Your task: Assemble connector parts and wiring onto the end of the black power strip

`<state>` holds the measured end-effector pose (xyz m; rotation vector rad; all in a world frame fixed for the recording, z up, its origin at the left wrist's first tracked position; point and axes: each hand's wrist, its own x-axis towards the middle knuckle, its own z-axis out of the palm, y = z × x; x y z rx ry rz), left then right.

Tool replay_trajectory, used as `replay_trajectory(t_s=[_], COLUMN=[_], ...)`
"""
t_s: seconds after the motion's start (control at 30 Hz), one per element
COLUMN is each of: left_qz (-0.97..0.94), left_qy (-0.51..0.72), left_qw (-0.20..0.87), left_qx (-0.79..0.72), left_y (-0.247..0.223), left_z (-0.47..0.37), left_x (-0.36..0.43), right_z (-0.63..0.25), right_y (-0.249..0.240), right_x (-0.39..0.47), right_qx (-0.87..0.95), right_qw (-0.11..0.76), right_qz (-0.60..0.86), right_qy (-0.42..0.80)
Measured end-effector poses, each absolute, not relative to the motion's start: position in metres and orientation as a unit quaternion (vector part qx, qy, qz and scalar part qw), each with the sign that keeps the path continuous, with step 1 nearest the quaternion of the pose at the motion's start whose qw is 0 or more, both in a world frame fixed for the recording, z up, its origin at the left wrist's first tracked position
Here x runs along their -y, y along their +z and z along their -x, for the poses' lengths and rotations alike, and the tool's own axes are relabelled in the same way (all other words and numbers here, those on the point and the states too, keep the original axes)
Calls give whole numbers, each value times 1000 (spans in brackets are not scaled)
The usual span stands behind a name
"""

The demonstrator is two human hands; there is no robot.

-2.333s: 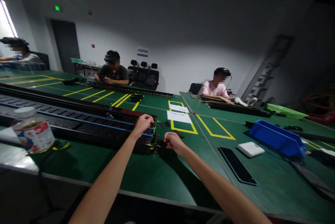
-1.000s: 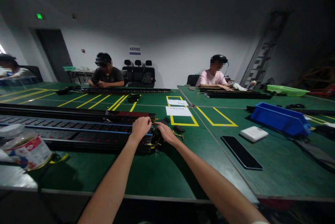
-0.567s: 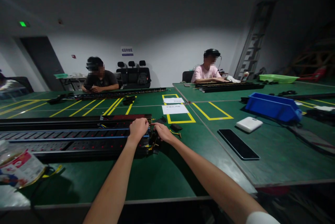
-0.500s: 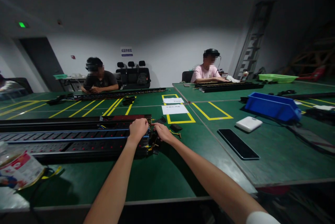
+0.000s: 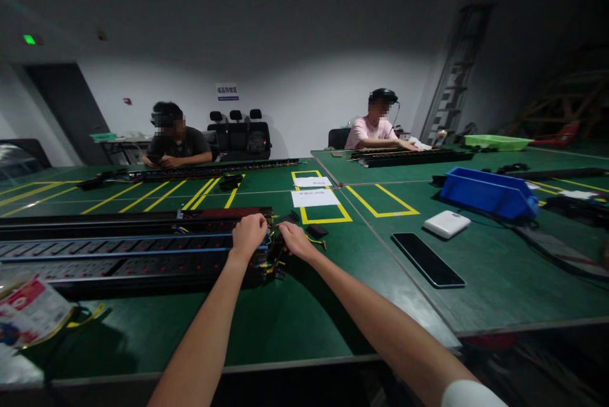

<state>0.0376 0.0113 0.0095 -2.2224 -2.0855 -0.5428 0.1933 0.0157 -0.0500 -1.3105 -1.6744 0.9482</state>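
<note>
Several long black power strips [image 5: 157,247] with rows of sockets and red dots lie side by side on the green table, reaching in from the left. My left hand [image 5: 249,233] rests at their right end, its fingers closed; whatever they grip is hidden. Just beyond the strip ends, my right hand [image 5: 294,239] has its fingers pinched together, facing the left hand. What sits in that pinch is too small to tell. Loose wires and connectors [image 5: 273,267] stick out of the strip ends below the hands. A small black piece [image 5: 317,230] and a yellow wire [image 5: 316,241] lie to the right.
Right of my arm are a phone [image 5: 427,260], a white box-shaped device [image 5: 447,224] and a blue bin [image 5: 488,193]. White paper labels [image 5: 314,198] lie ahead. A plastic container [image 5: 33,312] stands front left. Two people sit across the table with more strips [image 5: 413,157].
The whole view has shifted slightly left. Both hands stay at the strip ends in nearly the same pose. The person across at the right has moved an arm slightly.
</note>
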Motion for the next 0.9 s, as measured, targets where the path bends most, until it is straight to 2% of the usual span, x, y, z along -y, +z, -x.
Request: replay_trajectory(t_s=[0.6, 0.8, 0.9], left_qz=[716, 748, 756], left_qy=[-157, -130, -147], left_qw=[18, 65, 50], left_qx=[680, 648, 635], left_y=[13, 7, 2], left_z=[-39, -40, -36], left_x=[-9, -10, -14], right_z=[-192, -192, -193], right_y=[-51, -49, -49], right_x=[-15, -14, -14], right_qx=[697, 690, 699], right_qw=[400, 392, 381], right_qz=[500, 508, 495], right_qy=[324, 335, 348])
